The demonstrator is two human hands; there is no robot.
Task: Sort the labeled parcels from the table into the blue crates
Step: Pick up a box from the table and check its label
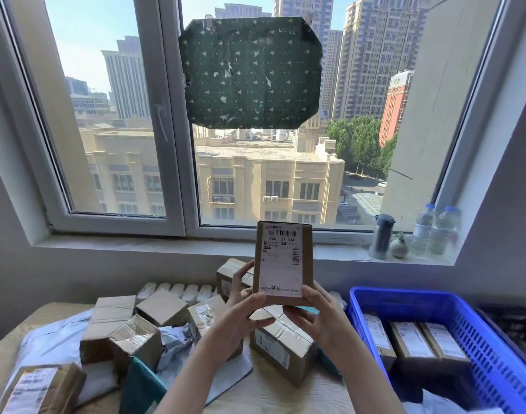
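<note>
Head view: both hands hold one labeled parcel [282, 262] upright in the middle of the frame, raised above the table [270, 392] and in front of the windowsill. It is a flat brown cardboard box whose white shipping label, with a barcode at the top, faces the camera.

The left hand [243, 306] grips the parcel's lower left: its fingers curl round the left edge and its thumb presses on the bottom corner of the front. The right hand [318, 312] pinches the lower right corner, with its thumb on the label's edge and its fingers curled beneath the box.

At the lower right of the frame stands a blue crate [405, 297] of slotted plastic. Three labeled boxes [411, 342] lie side by side in it, labels up.

Below and to the left of the hands, the table carries a loose heap of cardboard parcels [163, 312], several with taped and crumpled flaps. Grey plastic mailers [46, 339] lie among them, and a teal one [142, 386] sits near the bottom edge. Another labeled box [37, 386] is at the lower left corner.

On the windowsill at the right are a grey flask [381, 240], a small round vase [399, 246] and two water bottles [424, 228]. A dark green patterned sheet [249, 73] hangs on the window glass in the upper middle.
</note>
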